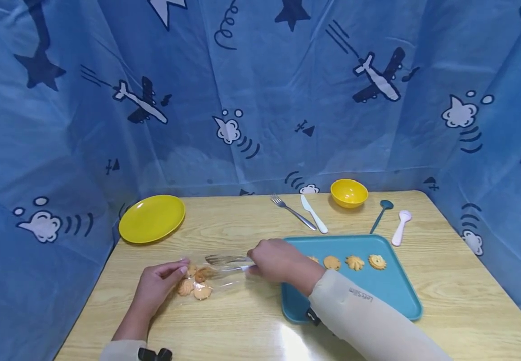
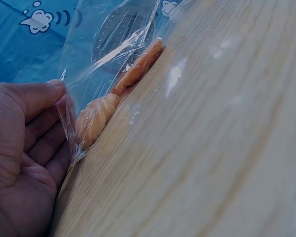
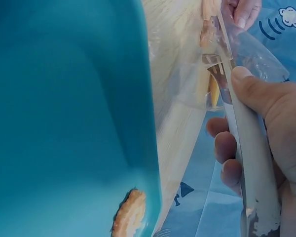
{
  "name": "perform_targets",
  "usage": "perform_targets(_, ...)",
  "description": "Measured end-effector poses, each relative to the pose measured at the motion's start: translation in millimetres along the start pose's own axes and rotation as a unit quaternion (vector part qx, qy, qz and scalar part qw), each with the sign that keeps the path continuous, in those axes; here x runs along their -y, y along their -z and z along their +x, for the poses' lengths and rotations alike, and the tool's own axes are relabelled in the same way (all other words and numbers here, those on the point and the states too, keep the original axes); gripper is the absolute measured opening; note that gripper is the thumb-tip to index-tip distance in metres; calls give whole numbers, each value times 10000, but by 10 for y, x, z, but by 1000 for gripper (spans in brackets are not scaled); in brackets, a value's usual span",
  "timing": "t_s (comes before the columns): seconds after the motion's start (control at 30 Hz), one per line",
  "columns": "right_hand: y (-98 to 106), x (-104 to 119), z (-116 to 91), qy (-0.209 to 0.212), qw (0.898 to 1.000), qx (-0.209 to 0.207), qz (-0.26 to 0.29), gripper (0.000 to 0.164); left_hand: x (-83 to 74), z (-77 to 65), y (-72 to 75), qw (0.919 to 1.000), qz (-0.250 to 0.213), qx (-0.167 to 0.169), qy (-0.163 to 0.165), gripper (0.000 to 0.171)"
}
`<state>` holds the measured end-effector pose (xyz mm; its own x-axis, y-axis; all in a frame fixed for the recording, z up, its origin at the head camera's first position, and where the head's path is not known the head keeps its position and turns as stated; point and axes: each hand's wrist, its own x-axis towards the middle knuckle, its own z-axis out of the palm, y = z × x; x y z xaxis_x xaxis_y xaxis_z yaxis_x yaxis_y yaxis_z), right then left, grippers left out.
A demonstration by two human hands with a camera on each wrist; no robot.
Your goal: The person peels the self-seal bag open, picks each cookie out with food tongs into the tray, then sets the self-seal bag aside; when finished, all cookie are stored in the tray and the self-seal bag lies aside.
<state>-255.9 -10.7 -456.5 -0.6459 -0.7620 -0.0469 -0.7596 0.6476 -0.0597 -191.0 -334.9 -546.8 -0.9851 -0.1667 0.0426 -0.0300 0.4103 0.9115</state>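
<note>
A clear plastic bag point(image 1: 224, 288) with several cookies point(image 1: 202, 291) in it lies on the table. My left hand point(image 1: 158, 291) pinches the bag's closed end between thumb and fingers, beside the cookies. My right hand point(image 1: 275, 259) grips metal tongs point(image 3: 254, 153) by the handles, fingers wrapped around them. In the head view the tongs' tips point left inside the bag, close to a browner cookie point(image 1: 201, 274); I cannot tell whether they hold it. The left wrist view shows a perforated tong head point(image 2: 123, 37) through the film, behind the cookies.
A teal tray point(image 1: 355, 296) bearing a row of cookies point(image 1: 355, 262) lies partly under my right forearm. Behind stand a yellow plate point(image 1: 152, 219), fork point(image 1: 294, 211), knife point(image 1: 314, 214), yellow bowl point(image 1: 349, 193), dark spoon point(image 1: 381, 215) and pale spoon point(image 1: 401, 227). A blue curtain point(image 1: 260, 100) surrounds the table.
</note>
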Motion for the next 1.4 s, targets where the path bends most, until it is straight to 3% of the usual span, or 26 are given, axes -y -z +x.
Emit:
perform_targets(0.47, -34, 42, 55, 90, 9999, -33, 127, 32, 13, -8, -8, 9998, -200, -59, -38, 31)
perform_targets(0.73, -21, -42, -65, 186, 9994, -226, 197, 30, 7, 12, 6, 9998, -181, -21, 98, 33)
perform_targets(0.9, -25, -73, -124, 6, 9995, -200, 254, 28, 5, 14, 20, 10000, -8, -20, 94, 33)
perform_targets(1.1, -50, -16, -67, 59, 9997, -131, -173, 33, -4, 16, 27, 9999, -102, -38, -13, 34)
perform_targets(1.4, -38, 55, -9, 51, 9999, -86, 8, 31, 7, 12, 0, 9998, -180, -66, -51, 32)
